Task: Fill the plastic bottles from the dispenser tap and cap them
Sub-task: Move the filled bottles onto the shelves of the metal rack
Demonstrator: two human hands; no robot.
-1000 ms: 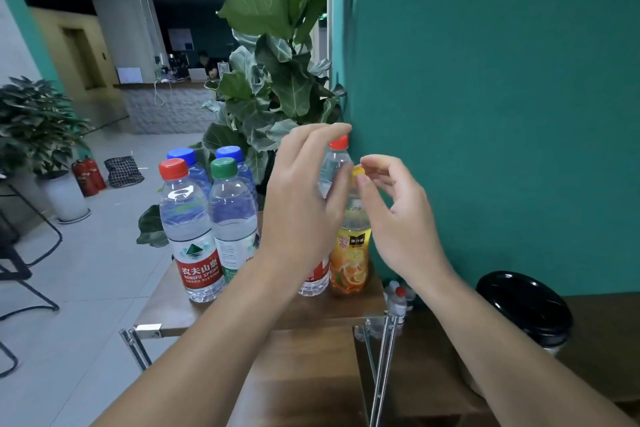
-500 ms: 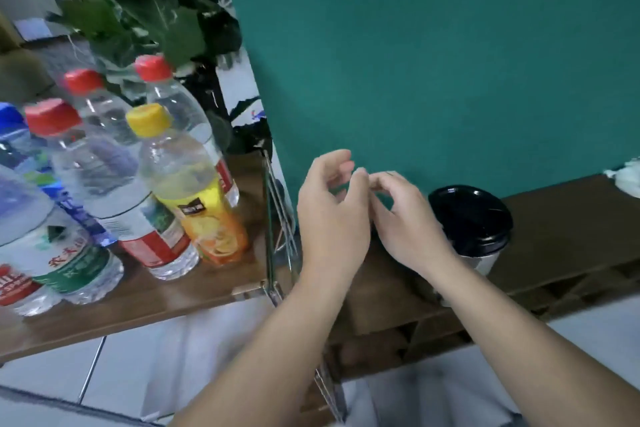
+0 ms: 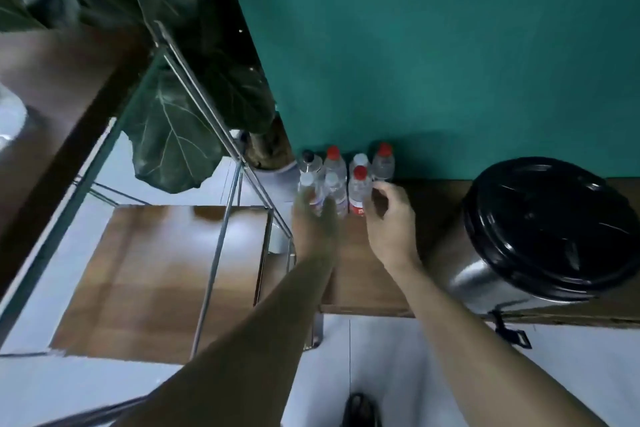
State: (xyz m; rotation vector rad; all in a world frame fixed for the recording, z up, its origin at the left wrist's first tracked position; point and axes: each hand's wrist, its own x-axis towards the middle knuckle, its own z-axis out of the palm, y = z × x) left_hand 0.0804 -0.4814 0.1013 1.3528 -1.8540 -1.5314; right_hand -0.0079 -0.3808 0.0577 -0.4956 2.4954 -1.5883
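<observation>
Head view: your left hand (image 3: 317,218), blurred, reaches the bottles (image 3: 346,177) at the bench's (image 3: 360,274) back left corner; grip unclear. Your right hand (image 3: 391,218), fingers loosely curled, holds nothing beside them. Dispenser (image 3: 540,236) stands right.

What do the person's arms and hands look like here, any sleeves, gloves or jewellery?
Both forearms are bare along all of their visible length: no sleeve shows in the frame. The left hand and the right hand wear no gloves, and no watch, bracelet or ring can be made out. The left hand is blurred by motion, so small details on its fingers cannot be checked.
</observation>
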